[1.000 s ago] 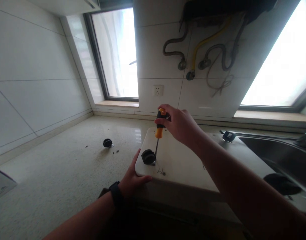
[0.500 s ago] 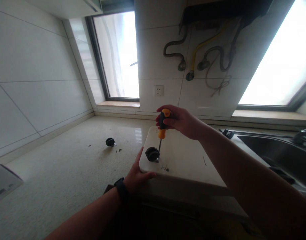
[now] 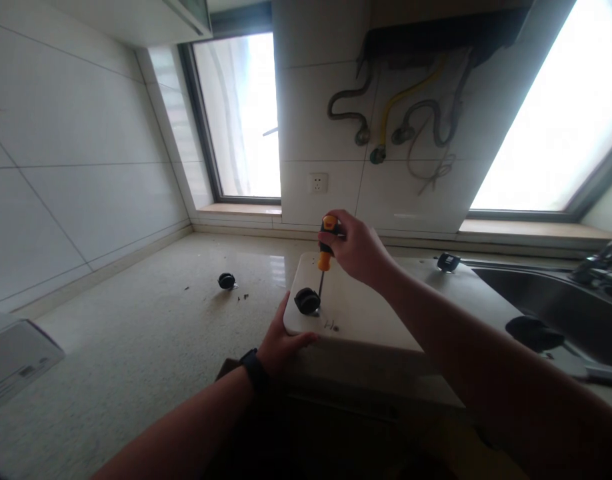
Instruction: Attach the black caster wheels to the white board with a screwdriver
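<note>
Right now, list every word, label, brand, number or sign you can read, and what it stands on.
No text reads with certainty.
White panel: a dark handwritten mark, perhaps "H", too blurred to confirm.
Box at the left edge: dark printing, too small and blurred to read.
Screwdriver: a reddish mark on the handle's end, unreadable.

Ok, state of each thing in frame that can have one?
Screwdriver: gripped in right hand, handle up, shaft down; tip seating unclear.
White panel: lying flat, corner gripped by left hand.
Caster on panel: beside screwdriver shaft; tightness can't be told.
Caster on counter: detached from panel.
Small dark bits: loose on counter.
Wall socket: nothing plugged in.
Yellow hose: lower end joined to valve.
</note>
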Available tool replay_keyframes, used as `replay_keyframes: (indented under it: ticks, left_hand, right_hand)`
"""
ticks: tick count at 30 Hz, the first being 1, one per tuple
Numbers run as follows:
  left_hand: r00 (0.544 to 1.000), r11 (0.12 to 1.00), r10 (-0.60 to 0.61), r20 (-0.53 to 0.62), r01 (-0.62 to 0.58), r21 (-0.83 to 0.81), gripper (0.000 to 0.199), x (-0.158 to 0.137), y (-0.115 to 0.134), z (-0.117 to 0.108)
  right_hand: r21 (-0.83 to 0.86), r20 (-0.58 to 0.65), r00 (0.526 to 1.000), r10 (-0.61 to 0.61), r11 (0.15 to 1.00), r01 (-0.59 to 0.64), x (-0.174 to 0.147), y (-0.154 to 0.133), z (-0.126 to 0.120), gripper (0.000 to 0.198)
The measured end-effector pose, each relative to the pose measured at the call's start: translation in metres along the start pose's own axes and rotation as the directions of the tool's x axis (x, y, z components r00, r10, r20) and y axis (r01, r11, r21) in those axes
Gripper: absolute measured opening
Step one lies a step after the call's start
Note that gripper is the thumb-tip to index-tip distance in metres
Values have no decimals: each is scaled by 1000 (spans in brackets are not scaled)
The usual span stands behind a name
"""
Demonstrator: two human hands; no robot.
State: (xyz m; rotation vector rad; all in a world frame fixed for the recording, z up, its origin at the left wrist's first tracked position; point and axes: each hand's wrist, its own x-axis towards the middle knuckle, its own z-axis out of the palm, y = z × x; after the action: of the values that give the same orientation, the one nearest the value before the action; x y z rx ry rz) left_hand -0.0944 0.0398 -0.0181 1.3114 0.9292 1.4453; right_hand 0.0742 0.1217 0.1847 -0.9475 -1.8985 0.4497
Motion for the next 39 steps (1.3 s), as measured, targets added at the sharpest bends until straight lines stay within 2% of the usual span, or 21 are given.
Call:
replay_keyframes:
  ticks: [4, 12, 19, 28, 31, 34, 36, 39]
  left_hand:
    - [999, 999, -33, -23, 34, 35, 106, -2, 3, 2]
    - [998, 999, -33, -55, 35, 39, 115, -4, -2, 4]
    - [994, 996, -24, -103, 33, 83, 116, -7, -1, 7]
    - [994, 995, -10, -108, 20, 94, 115, -8, 0, 12]
    - [994, 993, -8, -112, 21, 113, 115, -10, 1, 14]
    - [994, 992, -26, -104, 39, 122, 116, -11, 3, 15]
    - [995, 992, -30, -95, 42, 118, 115, -11, 3, 15]
    - [993, 989, -32, -114, 48, 141, 114, -12, 4, 16]
  right_hand:
    - [-60, -45, 999, 6, 998, -9, -6, -8, 0, 30]
    - [-98, -114, 993, 17, 995, -29, -14, -10, -3, 27]
    - [-98, -151, 988, 26, 994, -41, -21, -12, -4, 26]
    - [21, -71, 997, -24, 999, 26, -17, -14, -10, 30]
    - [84, -114, 993, -21, 996, 30, -13, -9, -22, 32]
    - [158, -214, 977, 4, 987, 31, -18, -5, -47, 38]
    - [294, -331, 943, 27, 953, 77, -30, -4, -69, 38]
    - [442, -413, 901, 130, 894, 73, -64, 1, -101, 37]
